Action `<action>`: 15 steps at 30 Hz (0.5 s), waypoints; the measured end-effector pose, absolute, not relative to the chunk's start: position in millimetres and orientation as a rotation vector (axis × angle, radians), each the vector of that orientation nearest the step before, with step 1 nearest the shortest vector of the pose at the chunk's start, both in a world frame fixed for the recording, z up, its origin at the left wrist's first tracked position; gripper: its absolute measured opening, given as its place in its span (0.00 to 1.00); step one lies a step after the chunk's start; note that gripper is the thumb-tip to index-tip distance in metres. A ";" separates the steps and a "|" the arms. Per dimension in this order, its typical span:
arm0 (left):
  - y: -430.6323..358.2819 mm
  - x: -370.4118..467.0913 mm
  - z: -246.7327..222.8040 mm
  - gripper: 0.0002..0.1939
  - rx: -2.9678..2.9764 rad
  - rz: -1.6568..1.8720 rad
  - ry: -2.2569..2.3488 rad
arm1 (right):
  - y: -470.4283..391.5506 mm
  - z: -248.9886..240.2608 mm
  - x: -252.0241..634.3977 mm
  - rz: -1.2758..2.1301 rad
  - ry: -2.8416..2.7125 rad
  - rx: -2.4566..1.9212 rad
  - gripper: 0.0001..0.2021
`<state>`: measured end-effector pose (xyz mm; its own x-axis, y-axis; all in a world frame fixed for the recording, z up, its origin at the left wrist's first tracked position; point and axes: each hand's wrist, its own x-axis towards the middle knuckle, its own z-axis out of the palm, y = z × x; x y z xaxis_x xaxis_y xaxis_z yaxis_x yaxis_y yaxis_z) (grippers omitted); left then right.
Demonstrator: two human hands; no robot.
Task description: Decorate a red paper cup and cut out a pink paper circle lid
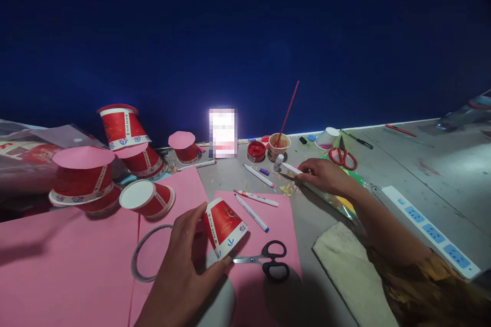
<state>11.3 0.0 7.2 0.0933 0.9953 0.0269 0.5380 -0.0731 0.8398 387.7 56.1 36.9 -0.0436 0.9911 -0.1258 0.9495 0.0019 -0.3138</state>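
Though some nearby cups (186, 155) already wear pink tops (83, 157), the blue-marked cup (224, 223) gripped by my left hand (186, 250) over pink paper (286, 230) shows none. Whether my right hand (326, 174) holds the white marker (290, 168), I can't tell.

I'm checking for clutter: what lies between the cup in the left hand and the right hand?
In the head view: two markers on pink paper near the cup, then small scraps nearer the right hand.
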 end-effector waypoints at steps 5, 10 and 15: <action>2.0 5.8 0.4 0.41 1.737 0.800 1.460 | 42.8 45.0 375.9 1.055 -1.914 -1.670 0.20; 3.3 2.8 -6.4 0.40 1.774 0.780 1.461 | 39.0 46.5 356.6 1.226 -1.565 -1.453 0.19; 0.1 10.0 -6.9 0.39 1.692 0.863 1.436 | 64.9 78.8 350.9 0.650 -1.668 -1.570 0.14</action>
